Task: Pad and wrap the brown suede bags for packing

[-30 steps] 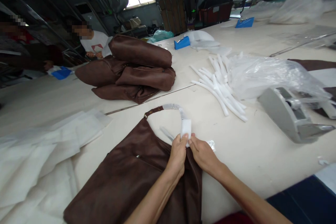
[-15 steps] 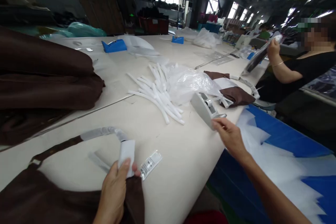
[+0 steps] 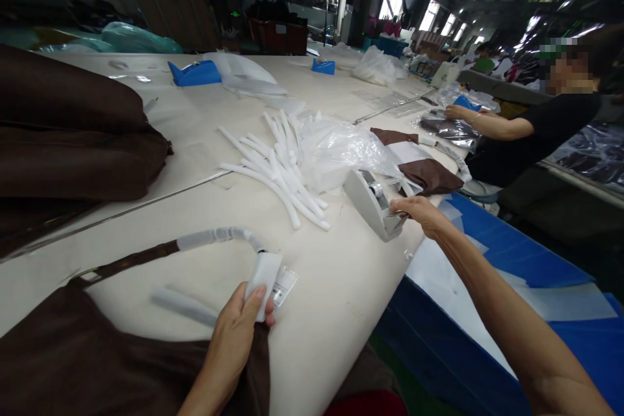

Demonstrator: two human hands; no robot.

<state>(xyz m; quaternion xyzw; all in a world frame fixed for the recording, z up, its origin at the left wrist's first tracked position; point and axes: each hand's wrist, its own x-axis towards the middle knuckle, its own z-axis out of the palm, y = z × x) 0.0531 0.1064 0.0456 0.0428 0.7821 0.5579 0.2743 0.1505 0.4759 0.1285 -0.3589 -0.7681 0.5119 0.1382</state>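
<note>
My left hand (image 3: pixel 240 320) is closed around a white foam wrap (image 3: pixel 263 283) at the end of the strap of a brown bag (image 3: pixel 107 357). Clear film (image 3: pixel 209 238) covers part of that strap. Beside the wrap lies a small printed packet (image 3: pixel 284 286), partly behind my fingers. My right hand (image 3: pixel 420 210) pinches at the front end of a grey tape dispenser (image 3: pixel 365 201); what lies between the fingertips is too small to make out. A loose pale strip (image 3: pixel 182 305) rests inside the strap's loop.
White foam tubes (image 3: pixel 277 175) and a clear plastic bag (image 3: pixel 341 149) lie mid-table. Brown bags (image 3: pixel 63 136) are piled at left; another wrapped brown bag (image 3: pixel 429 175) is beyond the dispenser. White sheets (image 3: pixel 453 292) lie on blue material at right. A person (image 3: pixel 526 130) works at far right.
My left hand and the wrapped strap end have shifted right, over part of the packet. My right hand is further along the dispenser's front. The other person's hand has lowered a dark packet to the table.
</note>
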